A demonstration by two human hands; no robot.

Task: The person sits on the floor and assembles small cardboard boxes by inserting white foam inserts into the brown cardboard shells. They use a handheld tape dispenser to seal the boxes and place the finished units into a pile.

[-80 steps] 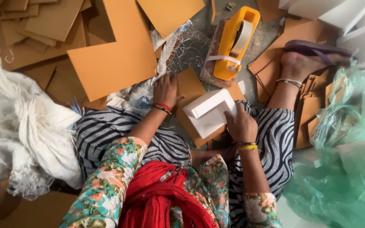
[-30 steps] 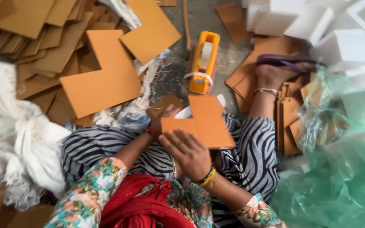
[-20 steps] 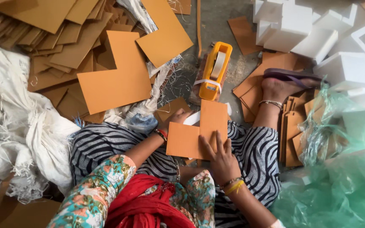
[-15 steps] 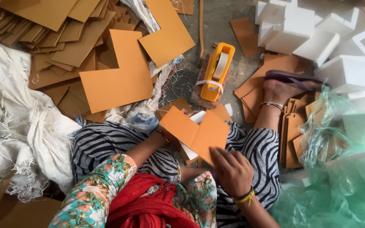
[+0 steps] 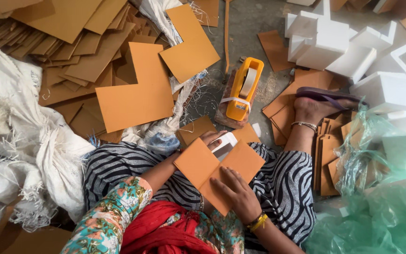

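The right hand (image 5: 238, 195) lies flat, palm down and fingers spread, on the near end of an orange card (image 5: 219, 171) resting on the person's lap. The left hand (image 5: 212, 139) comes in from the far side with its fingers curled over the card's far edge and over a white box (image 5: 225, 142) that peeks out behind it; the card hides most of this hand, so how tightly it grips cannot be told. The two hands sit close together, with the card between them. The card is bent or stepped in outline, its long axis running slantwise from the near left up toward the far right, with one corner pointing at the tape dispenser (image 5: 241, 89). The yellow dispenser stands on the floor just beyond the knees. To its left lies a large L-shaped sheet (image 5: 135, 91) atop a heap of similar sheets. White boxes (image 5: 334, 42) pile up at far right, beside a foot (image 5: 313, 109) resting on a sandal. Green plastic (image 5: 386, 197) billows at the right, white sacking (image 5: 19, 141) at the left.
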